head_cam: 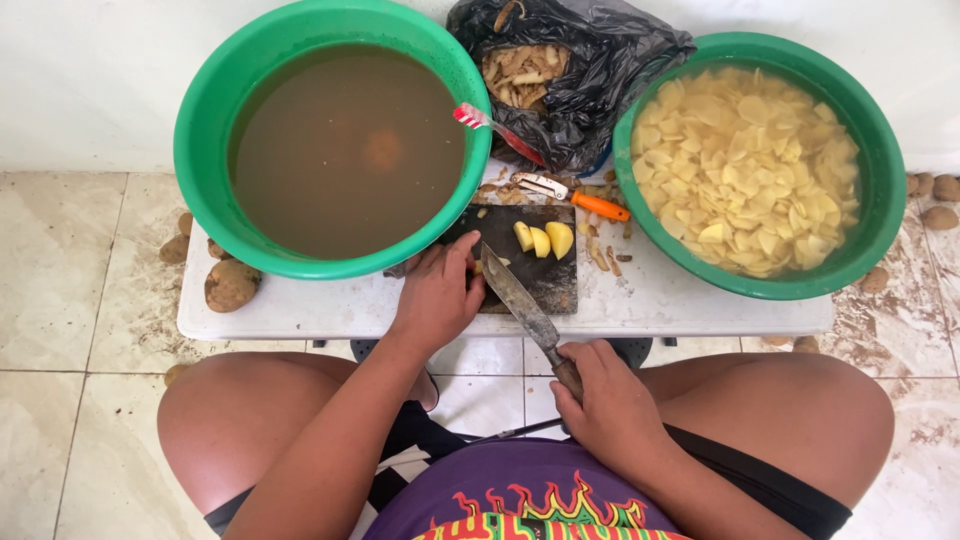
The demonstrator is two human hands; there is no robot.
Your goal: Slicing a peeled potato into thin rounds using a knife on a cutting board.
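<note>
Dark rectangular cutting board [545,275] lies on a low white table [300,305], between two green plastic basins. Left hand [437,297] rests palm down on the board's near left corner, fingers curled close together over something hidden beneath them. Right hand [612,405] is wrapped tight around the handle of a worn steel knife [520,298], blade angled up-left across the board, tip just beside the left fingers. Three yellow peeled potato pieces [541,239] sit at the board's far edge. Left basin [215,130] holds murky brown water; right basin [880,140] holds pale potato slices in water. Orange-handled peeler [570,195] lies just beyond the board, black bag of peelings [590,85] behind it
</note>
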